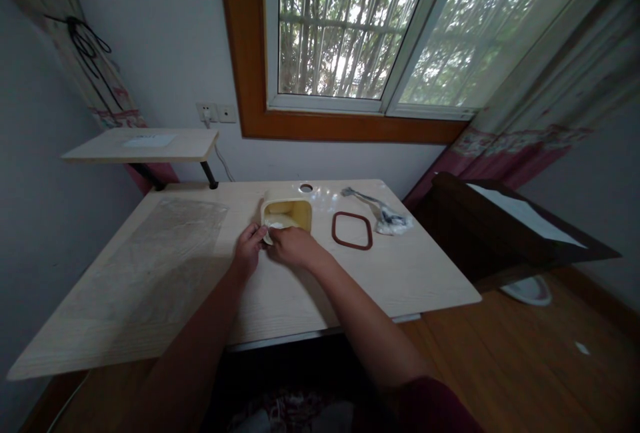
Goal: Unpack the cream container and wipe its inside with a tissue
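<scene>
A small cream-yellow bin point(300, 208) with rounded corners stands on the desk, its mouth facing up toward me. Inside lies thin whitish film that looks like a plastic bag point(281, 220). My left hand point(249, 246) is closed at the bin's near left corner, thumb and fingertips pinched together by the rim. Beside it, touching the same corner, my right hand point(293, 246) is closed too, its fingertips pinching the film at the rim. The right hand covers the bin's near side. To the right lies a reddish-brown rounded square ring point(352, 230), flat and untouched.
A clear plastic package point(393, 221) with a dark strap-like part lies right of the ring. A transparent sheet point(165, 246) covers the desk's left part. A raised shelf point(143, 145) stands at the back left. The desk point(400, 286) has a cable hole point(306, 188) near the wall.
</scene>
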{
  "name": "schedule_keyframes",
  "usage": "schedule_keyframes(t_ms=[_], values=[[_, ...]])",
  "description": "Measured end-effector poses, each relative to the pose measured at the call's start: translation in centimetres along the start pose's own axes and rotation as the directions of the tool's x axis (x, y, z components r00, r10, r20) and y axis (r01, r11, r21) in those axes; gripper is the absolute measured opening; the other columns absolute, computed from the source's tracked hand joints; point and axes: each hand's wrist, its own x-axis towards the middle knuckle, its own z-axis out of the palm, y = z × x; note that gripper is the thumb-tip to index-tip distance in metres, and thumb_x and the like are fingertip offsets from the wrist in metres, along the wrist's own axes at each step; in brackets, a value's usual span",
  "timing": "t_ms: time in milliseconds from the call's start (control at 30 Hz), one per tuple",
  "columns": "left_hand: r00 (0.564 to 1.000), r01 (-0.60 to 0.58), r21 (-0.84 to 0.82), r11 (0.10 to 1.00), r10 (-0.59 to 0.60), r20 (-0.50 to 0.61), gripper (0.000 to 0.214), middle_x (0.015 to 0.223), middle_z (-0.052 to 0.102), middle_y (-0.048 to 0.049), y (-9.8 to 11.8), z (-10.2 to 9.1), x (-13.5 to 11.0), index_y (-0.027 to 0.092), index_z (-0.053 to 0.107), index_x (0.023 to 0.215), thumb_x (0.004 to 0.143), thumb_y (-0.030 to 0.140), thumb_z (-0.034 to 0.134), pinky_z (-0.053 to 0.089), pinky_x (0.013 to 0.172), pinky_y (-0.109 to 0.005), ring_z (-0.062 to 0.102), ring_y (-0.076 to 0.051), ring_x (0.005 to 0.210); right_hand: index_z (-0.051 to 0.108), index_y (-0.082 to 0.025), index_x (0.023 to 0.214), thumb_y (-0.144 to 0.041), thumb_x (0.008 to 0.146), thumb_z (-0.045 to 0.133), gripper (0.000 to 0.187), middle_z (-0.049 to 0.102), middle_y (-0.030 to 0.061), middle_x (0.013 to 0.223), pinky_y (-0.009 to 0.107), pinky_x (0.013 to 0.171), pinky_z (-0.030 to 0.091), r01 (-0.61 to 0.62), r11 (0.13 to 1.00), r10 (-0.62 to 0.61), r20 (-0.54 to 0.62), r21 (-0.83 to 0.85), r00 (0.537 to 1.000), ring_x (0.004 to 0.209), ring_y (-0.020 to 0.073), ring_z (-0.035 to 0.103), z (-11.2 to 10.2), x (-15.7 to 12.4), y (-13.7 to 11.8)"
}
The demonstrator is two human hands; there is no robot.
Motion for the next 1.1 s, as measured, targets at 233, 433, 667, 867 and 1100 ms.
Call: schedule_keyframes(t_ms=[233,433,667,867,1100], values=[[0.999,-0.048,0.03,0.998,0.048,0.005,0.047,0.064,0.054,0.0036,-0.4,0.0,0.2,0.019,0.053,0.07,0.068,0.054,0.084,0.042,0.053,-0.022,0.051,-0.01,0.059,0.057,-0.022,0.142,-0.023,0.095,0.052,0.047,0.068,0.0103,0.136,0.032,0.1,0.048,0.044,0.997,-0.038,-0.098,0.061,0.995,0.113,0.024,0.069,0.4,-4.6,1.4],[0.999,-0.043,-0.039,0.998,0.042,-0.019,0.045,0.075,0.062,0.0009,-0.6,0.0,0.4,0.017,0.059,0.082,0.072,0.054,0.082,0.046,0.056,-0.023,0.059,-0.011,0.064,0.062,-0.022,0.137,-0.023,0.101,0.051,0.038,0.065,0.0102,0.139,0.034,0.103,0.046,-0.037,0.999,0.036,-0.275,-0.001,0.961,0.117,0.0225,0.064,2.4,-4.5,3.2],[1.0,0.006,-0.167,0.986,-0.005,0.003,0.053,0.103,0.072,-0.0088,-0.6,-0.1,0.6,0.015,0.064,0.109,0.074,0.051,0.082,0.052,0.062,-0.025,0.067,-0.016,0.082,0.067,-0.019,0.129,-0.02,0.105,0.047,0.032,0.068,0.0095,0.132,0.033,0.097,0.047,0.031,0.997,-0.059,-0.444,-0.07,0.894,0.107,0.0227,0.059,2.6,-3.3,4.4],[0.999,0.045,-0.11,0.993,-0.046,-0.013,0.054,0.091,0.073,-0.0084,-0.6,-0.4,0.7,0.014,0.063,0.105,0.075,0.056,0.079,0.054,0.062,-0.028,0.067,-0.016,0.07,0.069,-0.017,0.122,-0.019,0.102,0.052,0.026,0.071,0.0096,0.126,0.037,0.084,0.045,0.102,0.957,-0.229,-0.488,-0.271,0.842,0.097,0.0252,0.056,0.7,-2.5,5.6],[0.957,-0.198,0.015,0.98,0.196,-0.215,0.043,0.086,0.063,-0.0002,0.1,-1.4,1.2,0.02,0.055,0.093,0.075,0.051,0.079,0.05,0.064,-0.024,0.063,-0.012,0.073,0.07,-0.018,0.114,-0.022,0.104,0.052,0.021,0.072,0.0095,0.117,0.038,0.08,0.039,0.176,0.883,-0.358,-0.383,-0.435,0.852,0.099,0.0256,0.053,-2.8,-2.4,6.7]])
